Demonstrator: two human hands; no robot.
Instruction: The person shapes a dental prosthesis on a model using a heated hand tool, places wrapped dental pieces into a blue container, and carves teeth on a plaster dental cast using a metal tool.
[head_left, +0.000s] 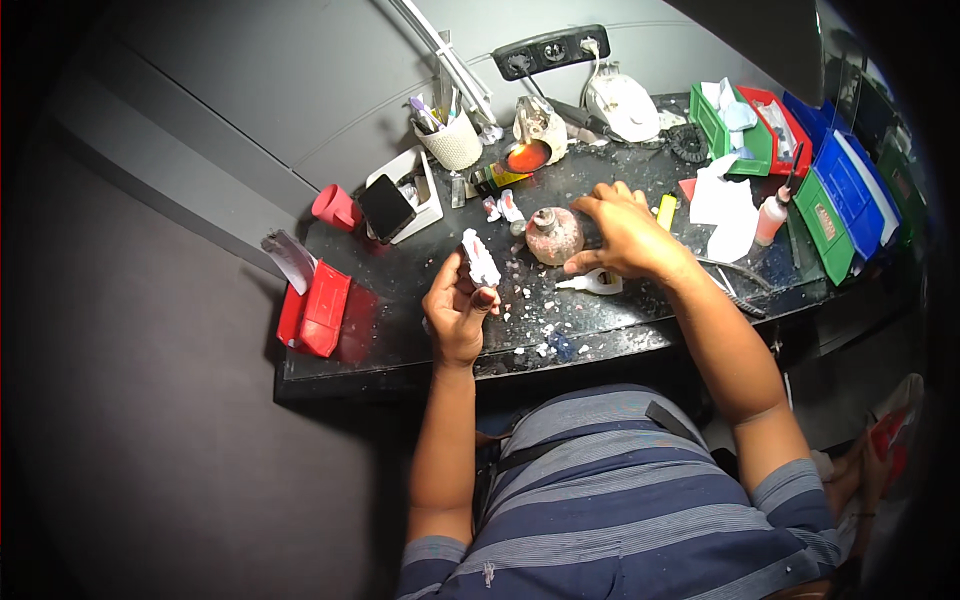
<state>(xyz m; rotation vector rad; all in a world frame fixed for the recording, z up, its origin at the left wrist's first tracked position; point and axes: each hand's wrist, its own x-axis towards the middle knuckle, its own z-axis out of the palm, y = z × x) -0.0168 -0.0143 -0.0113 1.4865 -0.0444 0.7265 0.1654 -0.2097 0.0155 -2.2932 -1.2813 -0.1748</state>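
one left hand [462,305] pinches one white-and-pink piece [481,258] between thumb and fingers, toward nine o'clock of the one round glass bottle [553,242]. one right hand [628,232], at the bottle's three o'clock, is spread fairly wide, thumb parted from its curved fingers; i cannot tell whether it touches the glass. one white nozzle bottle [600,282] lies at between four and five o'clock, just below the thumb.

two small white-and-pink lumps [509,206] sit on the black table [400,335] at ten o'clock. one red mug [333,207] is at nine, one pale pen cup [450,142] between ten and eleven, and one socket strip [552,50] at twelve. at six o'clock lie white crumbs [546,349], too many and too small to count.

the held piece is partly covered by the left fingers, its detail unclear. the pens overlap past counting, and the coloured bins [825,230] around three o'clock overlap and fade into the dark rim. another person [875,465], at four o'clock, is mostly cut off and dim.
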